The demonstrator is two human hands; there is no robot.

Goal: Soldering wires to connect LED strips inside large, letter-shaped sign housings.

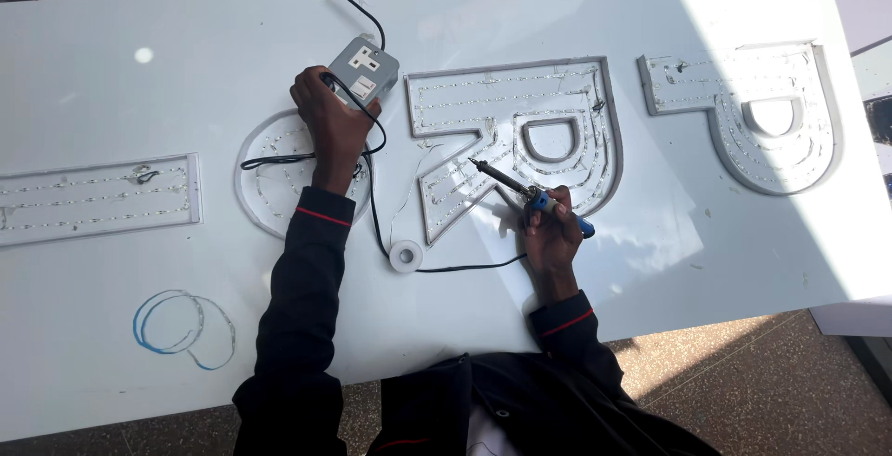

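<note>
The right hand (552, 233) grips a soldering iron (520, 193), tip over the middle letter tray (514, 145); the left hand (327, 122), fingers curled, touches the grey socket box (365, 70) at far left; soldering seems underway; steady tip placement comes next.

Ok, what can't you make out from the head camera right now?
- Round letter tray: middle hidden under the left hand and forearm.
- Socket box: whether it is switched on, too small.
- Soldering iron tip contact: too small.
- Flat strip tray: cut off by left edge.
</note>
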